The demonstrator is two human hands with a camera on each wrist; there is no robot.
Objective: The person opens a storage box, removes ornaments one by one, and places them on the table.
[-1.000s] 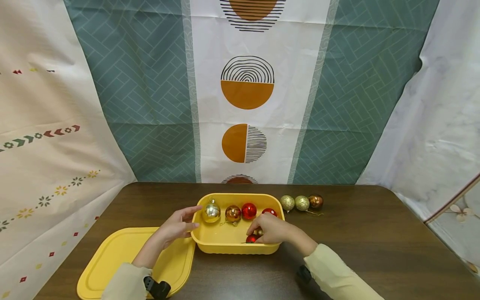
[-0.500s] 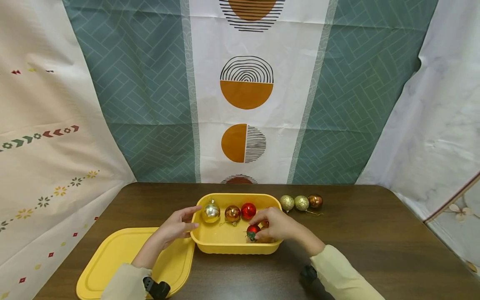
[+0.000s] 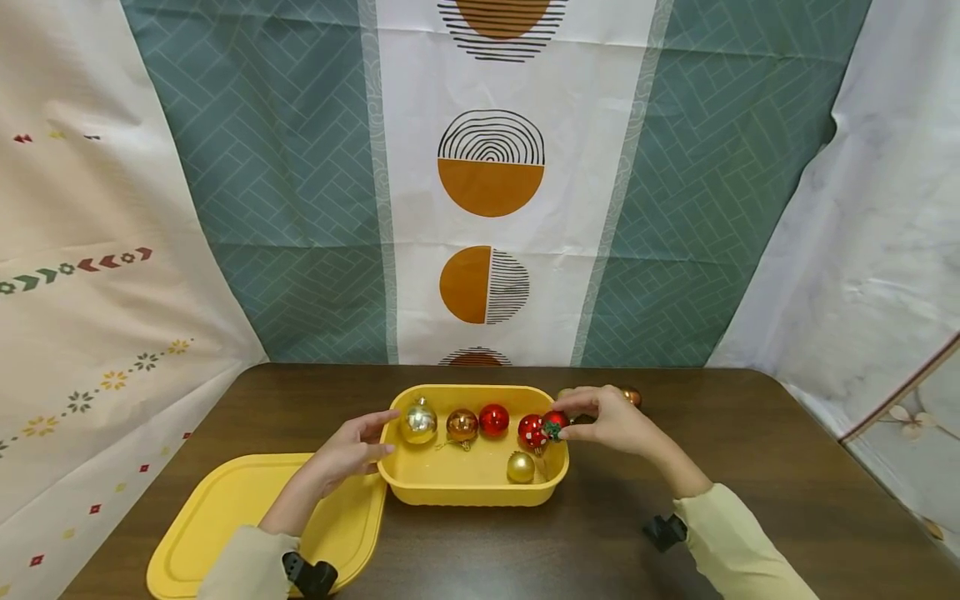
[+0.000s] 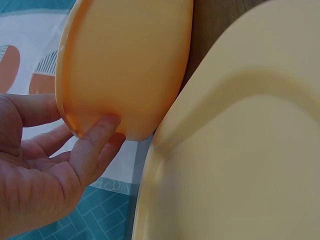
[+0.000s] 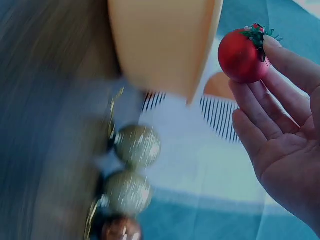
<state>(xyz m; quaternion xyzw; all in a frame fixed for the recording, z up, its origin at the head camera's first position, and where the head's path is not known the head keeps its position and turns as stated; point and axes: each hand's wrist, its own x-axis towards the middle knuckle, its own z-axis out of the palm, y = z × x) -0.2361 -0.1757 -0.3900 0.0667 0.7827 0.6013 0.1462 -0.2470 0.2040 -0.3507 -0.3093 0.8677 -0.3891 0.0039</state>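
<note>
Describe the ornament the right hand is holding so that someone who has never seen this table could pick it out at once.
On the dark wooden table stands an open yellow tub with ornaments inside. At its far right corner the right hand pinches a small red ball just above the rim. Unlike the white-dotted red ball beside it and the plain red one further left, it has a green cap and is held up in fingertips.

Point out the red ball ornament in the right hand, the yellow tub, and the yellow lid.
red ball ornament [image 5: 241, 56], right wrist view, its red side.
yellow tub [image 3: 465, 493], head view, near outer wall.
yellow lid [image 3: 225, 517], head view, flat top.
</note>
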